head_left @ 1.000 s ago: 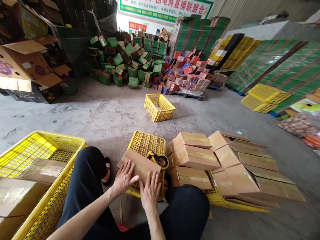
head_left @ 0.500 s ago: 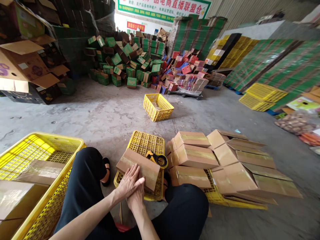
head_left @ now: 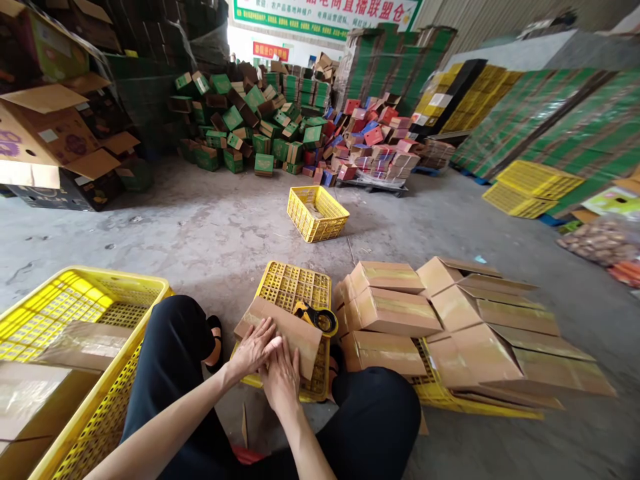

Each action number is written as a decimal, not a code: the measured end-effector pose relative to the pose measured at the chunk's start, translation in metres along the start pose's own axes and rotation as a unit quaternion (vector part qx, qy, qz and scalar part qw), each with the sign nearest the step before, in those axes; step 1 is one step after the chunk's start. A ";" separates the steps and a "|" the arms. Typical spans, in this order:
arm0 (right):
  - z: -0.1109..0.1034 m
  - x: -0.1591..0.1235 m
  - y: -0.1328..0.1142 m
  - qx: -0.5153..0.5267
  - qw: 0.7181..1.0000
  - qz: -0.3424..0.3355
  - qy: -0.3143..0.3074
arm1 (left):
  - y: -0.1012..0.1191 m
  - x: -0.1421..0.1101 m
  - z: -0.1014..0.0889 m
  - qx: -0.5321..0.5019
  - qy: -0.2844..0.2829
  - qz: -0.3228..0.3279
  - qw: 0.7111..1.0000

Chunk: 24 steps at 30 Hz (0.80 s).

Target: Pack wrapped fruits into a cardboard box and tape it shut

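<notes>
A brown cardboard box (head_left: pixel 300 328) lies between my knees on an upturned yellow crate (head_left: pixel 295 283). My left hand (head_left: pixel 253 349) rests flat on the box's near left part, fingers stretched out. Beside it, my right hand (head_left: pixel 281 375) also lies flat on the box with fingers extended, its tips reaching toward the middle. The two hands touch near the left thumb. A yellow and black tape dispenser (head_left: pixel 320 318) sits just past the box's far right edge, touched by neither hand.
At my left stands a yellow crate (head_left: pixel 163 288) with taped boxes (head_left: pixel 85 343) inside. Several cardboard boxes (head_left: pixel 400 312) are stacked at my right over another yellow crate (head_left: pixel 480 405). Farther ahead are a small yellow basket (head_left: pixel 316 230) and a heap of green boxes (head_left: pixel 233 119).
My right hand has slid out from under my left and now lies more to the right on the box. The left hand stays nearly in place. The view has shifted slightly.
</notes>
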State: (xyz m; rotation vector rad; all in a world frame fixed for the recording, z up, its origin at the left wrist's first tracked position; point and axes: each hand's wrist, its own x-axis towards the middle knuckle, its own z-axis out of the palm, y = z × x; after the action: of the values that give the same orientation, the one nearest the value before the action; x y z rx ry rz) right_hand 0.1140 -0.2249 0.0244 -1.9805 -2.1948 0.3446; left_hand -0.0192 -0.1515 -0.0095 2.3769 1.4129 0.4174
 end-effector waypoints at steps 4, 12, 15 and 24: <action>-0.013 -0.006 0.026 -0.035 0.999 0.037 -0.003 | -0.020 0.002 -0.004 0.025 0.020 -0.003 0.999; -0.041 -0.011 0.050 -0.080 0.984 0.150 -0.054 | -0.045 -0.001 -0.006 0.065 0.074 -0.044 0.994; -0.044 -0.009 0.044 -0.079 0.979 0.176 -0.063 | -0.041 -0.003 -0.001 0.092 0.086 -0.045 0.991; -0.022 -0.008 0.034 -0.083 0.982 0.171 -0.020 | -0.015 -0.011 0.012 0.131 0.124 -0.045 0.983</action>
State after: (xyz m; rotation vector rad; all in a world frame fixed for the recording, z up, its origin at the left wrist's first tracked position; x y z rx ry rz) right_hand 0.1533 -0.2284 0.0361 -2.4673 -1.9564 0.2506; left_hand -0.0308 -0.1564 -0.0277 2.5203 1.7777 0.5485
